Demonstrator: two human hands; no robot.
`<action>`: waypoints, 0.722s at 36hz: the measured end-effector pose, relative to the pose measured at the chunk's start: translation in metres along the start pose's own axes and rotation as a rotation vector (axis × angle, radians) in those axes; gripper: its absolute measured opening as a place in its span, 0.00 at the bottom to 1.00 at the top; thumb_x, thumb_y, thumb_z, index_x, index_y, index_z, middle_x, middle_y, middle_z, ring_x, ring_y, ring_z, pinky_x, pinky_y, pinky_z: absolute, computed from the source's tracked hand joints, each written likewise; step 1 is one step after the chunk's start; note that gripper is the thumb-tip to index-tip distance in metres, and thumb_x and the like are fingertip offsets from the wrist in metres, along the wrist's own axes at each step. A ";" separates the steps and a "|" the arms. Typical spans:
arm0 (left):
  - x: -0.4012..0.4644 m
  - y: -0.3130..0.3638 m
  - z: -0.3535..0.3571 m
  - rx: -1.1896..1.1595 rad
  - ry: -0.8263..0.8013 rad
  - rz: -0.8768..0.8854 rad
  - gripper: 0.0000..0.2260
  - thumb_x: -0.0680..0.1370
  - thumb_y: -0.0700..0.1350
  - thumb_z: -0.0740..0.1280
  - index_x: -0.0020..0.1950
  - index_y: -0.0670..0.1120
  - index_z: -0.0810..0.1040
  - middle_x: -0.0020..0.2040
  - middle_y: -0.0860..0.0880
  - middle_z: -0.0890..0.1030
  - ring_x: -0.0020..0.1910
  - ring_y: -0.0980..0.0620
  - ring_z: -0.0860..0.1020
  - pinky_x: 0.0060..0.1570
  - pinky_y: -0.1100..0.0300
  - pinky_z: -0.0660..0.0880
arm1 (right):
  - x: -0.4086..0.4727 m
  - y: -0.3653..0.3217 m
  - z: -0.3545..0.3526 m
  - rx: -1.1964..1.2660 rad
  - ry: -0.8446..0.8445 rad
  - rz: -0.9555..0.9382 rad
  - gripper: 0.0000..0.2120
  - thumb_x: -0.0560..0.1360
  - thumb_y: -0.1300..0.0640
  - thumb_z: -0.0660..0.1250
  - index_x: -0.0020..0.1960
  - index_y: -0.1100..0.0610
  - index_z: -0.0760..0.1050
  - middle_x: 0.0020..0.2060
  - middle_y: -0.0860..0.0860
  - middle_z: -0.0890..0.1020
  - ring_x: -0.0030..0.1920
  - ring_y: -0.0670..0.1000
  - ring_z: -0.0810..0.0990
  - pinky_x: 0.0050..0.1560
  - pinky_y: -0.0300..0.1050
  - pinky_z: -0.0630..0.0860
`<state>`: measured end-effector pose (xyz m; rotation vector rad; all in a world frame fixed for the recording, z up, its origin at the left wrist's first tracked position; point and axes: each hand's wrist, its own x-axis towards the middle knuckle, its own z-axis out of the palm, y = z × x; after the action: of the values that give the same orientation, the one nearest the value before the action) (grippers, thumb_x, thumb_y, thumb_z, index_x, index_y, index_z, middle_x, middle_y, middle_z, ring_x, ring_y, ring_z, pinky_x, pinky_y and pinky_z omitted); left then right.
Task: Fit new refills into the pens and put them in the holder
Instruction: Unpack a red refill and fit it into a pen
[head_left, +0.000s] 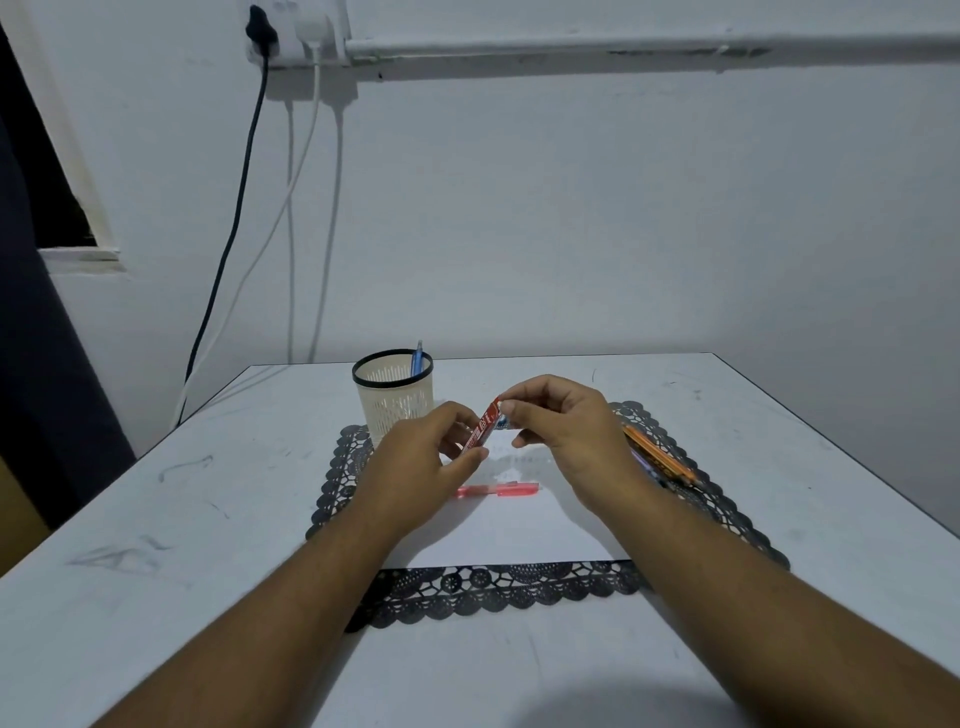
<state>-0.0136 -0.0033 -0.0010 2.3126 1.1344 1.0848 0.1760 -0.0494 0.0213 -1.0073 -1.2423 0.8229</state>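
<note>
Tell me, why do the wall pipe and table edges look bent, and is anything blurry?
Head view: wide-angle lens bows the pipe and splays the table edges; dim, bluish light; the red packet and red pen look soft.

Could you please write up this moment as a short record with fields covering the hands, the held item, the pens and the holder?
left hand: left hand grips the lower end of the red printed refill packet
right hand: right hand pinches the packet's top end
holder: cream mesh pen holder with black rim, upright, contains one blue pen
loose pen: translucent red pen lying on the white paper sheet
other pens: orange pens on the black lace placemat, partly hidden by the right wrist
surface: white table
</note>
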 end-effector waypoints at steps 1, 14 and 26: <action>0.000 0.000 0.000 -0.004 -0.002 0.001 0.10 0.77 0.49 0.75 0.56 0.55 0.80 0.45 0.60 0.84 0.44 0.62 0.82 0.48 0.51 0.82 | 0.000 -0.001 0.000 0.014 0.002 0.005 0.03 0.77 0.65 0.73 0.47 0.58 0.85 0.44 0.55 0.87 0.45 0.52 0.85 0.42 0.44 0.81; 0.000 -0.002 0.005 -0.028 -0.014 -0.039 0.11 0.76 0.46 0.76 0.55 0.55 0.79 0.46 0.59 0.85 0.43 0.63 0.81 0.46 0.60 0.79 | 0.010 -0.010 -0.017 0.305 0.209 0.021 0.02 0.78 0.64 0.72 0.48 0.60 0.80 0.40 0.55 0.85 0.39 0.52 0.83 0.37 0.44 0.81; 0.003 0.005 0.009 -0.411 0.044 -0.065 0.26 0.79 0.35 0.71 0.68 0.61 0.73 0.51 0.53 0.83 0.45 0.48 0.85 0.46 0.49 0.84 | 0.017 -0.007 -0.039 0.468 0.341 0.159 0.03 0.81 0.62 0.70 0.51 0.60 0.77 0.41 0.56 0.80 0.36 0.55 0.84 0.35 0.48 0.83</action>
<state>-0.0034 -0.0034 -0.0021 1.9299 0.8934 1.2184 0.2169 -0.0422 0.0325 -0.8232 -0.6429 0.9635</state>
